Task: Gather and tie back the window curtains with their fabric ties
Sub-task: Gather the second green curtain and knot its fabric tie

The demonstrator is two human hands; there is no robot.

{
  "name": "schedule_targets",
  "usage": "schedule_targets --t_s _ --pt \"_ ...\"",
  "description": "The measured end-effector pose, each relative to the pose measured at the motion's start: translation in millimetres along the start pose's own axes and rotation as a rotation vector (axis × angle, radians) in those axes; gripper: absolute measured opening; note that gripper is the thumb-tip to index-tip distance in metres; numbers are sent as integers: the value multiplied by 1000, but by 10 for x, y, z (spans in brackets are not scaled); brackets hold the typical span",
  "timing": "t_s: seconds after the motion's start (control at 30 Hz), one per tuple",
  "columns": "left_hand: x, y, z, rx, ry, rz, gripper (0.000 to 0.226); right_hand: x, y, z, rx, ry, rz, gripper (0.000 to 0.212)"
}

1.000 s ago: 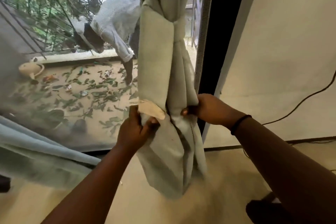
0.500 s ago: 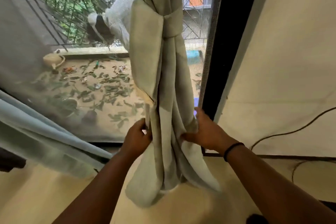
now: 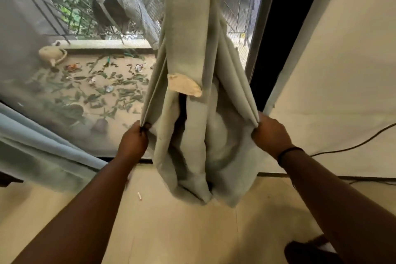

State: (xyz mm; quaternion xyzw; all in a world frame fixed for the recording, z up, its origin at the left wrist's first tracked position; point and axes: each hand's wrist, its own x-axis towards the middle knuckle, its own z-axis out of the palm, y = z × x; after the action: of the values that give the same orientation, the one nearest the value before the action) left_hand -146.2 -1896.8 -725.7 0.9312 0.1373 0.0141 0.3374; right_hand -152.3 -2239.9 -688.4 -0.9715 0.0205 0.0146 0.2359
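Note:
A pale green curtain (image 3: 188,28) hangs bunched in front of the window, its lower folds spread apart near the floor. A cream patch (image 3: 184,87) shows on its front fold. My left hand (image 3: 134,142) pinches the curtain's left edge folds. At the right, my right hand (image 3: 271,133) grips the right edge folds and holds them outward. The fabric tie is out of view above the frame.
A second, light blue curtain (image 3: 42,141) drapes at the lower left. Behind the screen a person (image 3: 137,0) bends over on a leaf-strewn balcony. A dark door frame (image 3: 276,28), a cream wall (image 3: 342,70) with a black cable (image 3: 351,146) stand right. A small white scrap (image 3: 139,195) lies on the floor.
Both hands moved apart, pulling the curtain's lower edges outward to left and right. The view tilted down, so the tied band left the top of the frame.

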Motion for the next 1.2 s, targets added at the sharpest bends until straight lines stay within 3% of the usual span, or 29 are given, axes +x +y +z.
schedule_targets --t_s 0.07,0.13,0.23,0.3,0.37,0.43,0.5,0.53,0.63,0.7,0.77,0.87,0.93,1.0,1.2 --pt "17 96 103 -58 -32 -20 25 9 -32 150 73 -112 31 37" --pt "-68 175 197 -205 37 -30 34 -20 41 262 157 -170 101 42" --pt "-380 359 221 -557 109 104 72 -83 66 320 430 -190 134 85" --pt "-534 497 279 -525 -29 291 92 -77 -38 365 592 -237 55 105" --pt "-549 632 388 -358 -159 385 97 -42 -167 435 597 -269 11 109" --pt "-500 705 506 -219 -211 332 78 5 -260 503 485 -213 -15 91" --pt "-461 658 580 -21 -141 276 38 0 -253 486 246 -76 4 52" --pt "-461 588 586 46 -84 257 29 -24 -199 457 137 -2 39 39" --pt "-490 351 504 78 -6 218 28 -139 99 338 38 172 114 31" --pt "-540 308 452 78 -48 214 31 -203 233 300 86 183 141 27" --pt "-612 340 464 53 -146 249 32 -276 213 349 175 109 161 27" --pt "-795 360 572 88 -325 304 32 -473 23 542 299 -49 188 47" --pt "-900 274 652 111 -349 322 29 -615 -100 687 347 -130 247 56" --pt "-1004 157 692 121 -373 319 21 -743 -178 809 369 -182 323 52" --pt "-1175 -441 627 298 -520 257 25 -1047 -376 1150 152 -500 468 57"
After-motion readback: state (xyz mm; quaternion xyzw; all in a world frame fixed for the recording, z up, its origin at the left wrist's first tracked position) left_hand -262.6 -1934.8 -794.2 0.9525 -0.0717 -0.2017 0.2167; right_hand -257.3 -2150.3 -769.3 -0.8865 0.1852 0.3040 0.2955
